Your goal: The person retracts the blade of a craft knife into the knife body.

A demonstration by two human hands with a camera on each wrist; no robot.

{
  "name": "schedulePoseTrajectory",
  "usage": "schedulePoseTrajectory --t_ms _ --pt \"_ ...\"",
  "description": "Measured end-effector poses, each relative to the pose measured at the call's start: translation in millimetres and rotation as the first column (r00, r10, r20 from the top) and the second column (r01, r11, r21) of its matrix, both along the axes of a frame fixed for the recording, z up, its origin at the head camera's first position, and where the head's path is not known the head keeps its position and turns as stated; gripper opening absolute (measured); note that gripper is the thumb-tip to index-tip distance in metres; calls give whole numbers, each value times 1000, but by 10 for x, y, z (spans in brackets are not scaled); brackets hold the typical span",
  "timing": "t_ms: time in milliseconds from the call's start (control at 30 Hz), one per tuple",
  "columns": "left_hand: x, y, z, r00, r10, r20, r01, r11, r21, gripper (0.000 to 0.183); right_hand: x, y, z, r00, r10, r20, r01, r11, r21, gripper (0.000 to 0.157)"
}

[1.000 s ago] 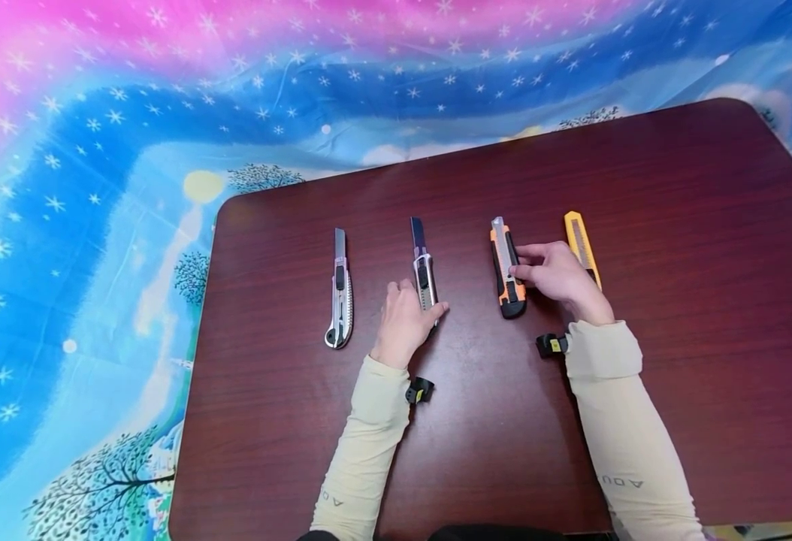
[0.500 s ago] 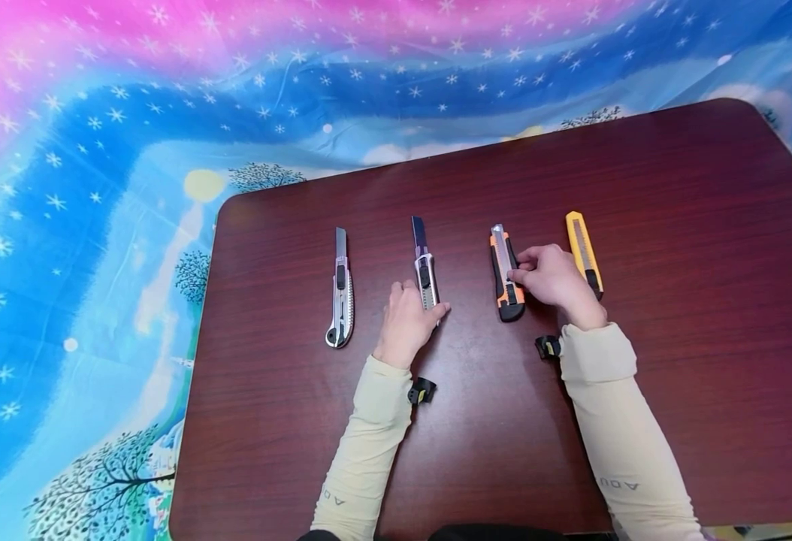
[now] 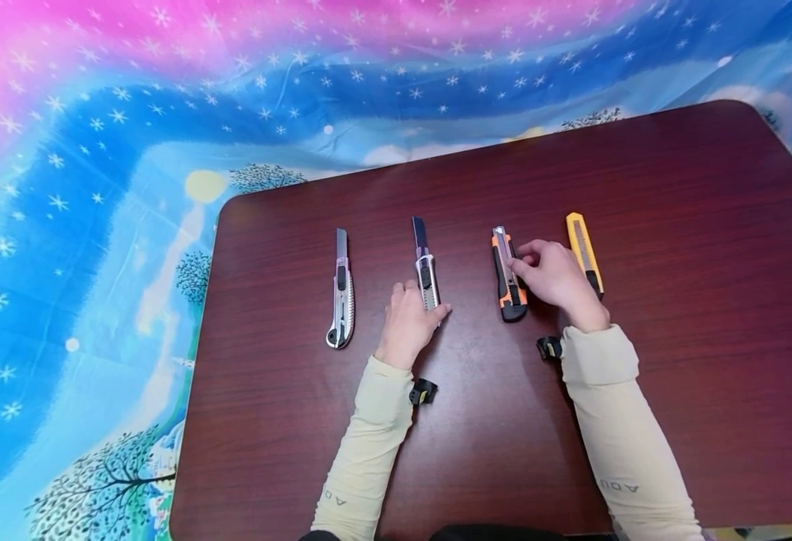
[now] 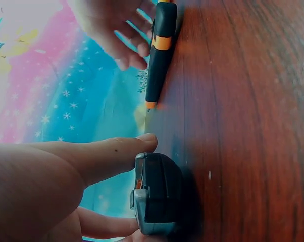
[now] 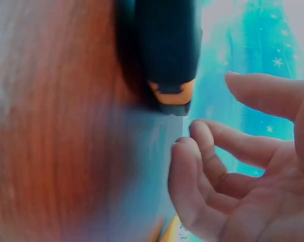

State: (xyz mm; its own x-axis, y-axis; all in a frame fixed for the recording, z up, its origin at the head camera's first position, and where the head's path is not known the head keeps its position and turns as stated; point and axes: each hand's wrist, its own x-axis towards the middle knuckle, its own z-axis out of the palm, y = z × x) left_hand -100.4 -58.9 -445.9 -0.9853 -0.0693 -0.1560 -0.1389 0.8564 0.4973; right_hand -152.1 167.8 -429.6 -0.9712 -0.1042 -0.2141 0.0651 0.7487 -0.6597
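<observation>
Left hand (image 3: 406,321) is pinching the silver cutter (image 3: 426,269) at its one o'clock, I think; contact's half hidden. Right hand (image 3: 557,278) is hovering loose, empty, orange cutter (image 3: 508,276) lying at its nine o'clock. Guessing they're light, stiff, kinda slick; I'd be gripping handle sides.

Left hand (image 3: 406,323) partly hides silver cutter (image 3: 427,279); yellow piece (image 5: 170,232), perhaps cutter, cut off in right wrist view.

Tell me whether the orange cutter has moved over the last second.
Yes: in the head view, the orange cutter has shifted slightly down the picture, judged against the yellow cutter.
</observation>
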Motion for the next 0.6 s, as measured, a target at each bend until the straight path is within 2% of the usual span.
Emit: schedulePoseTrajectory --t_ms 200,367,600 --pt "14 9 1 1000 -1 -8 1 1000 -11 44 33 -63 20 997 3 -81 -10 997 -81 36" --pt "24 41 -2 1000 18 3 -18 1000 -13 48 70 -187 2 992 55 -116 -67 992 -106 34" --pt "16 71 -26 999 33 -24 -34 999 -31 52 117 -445 -43 973 151 -172 -168 982 -87 28"
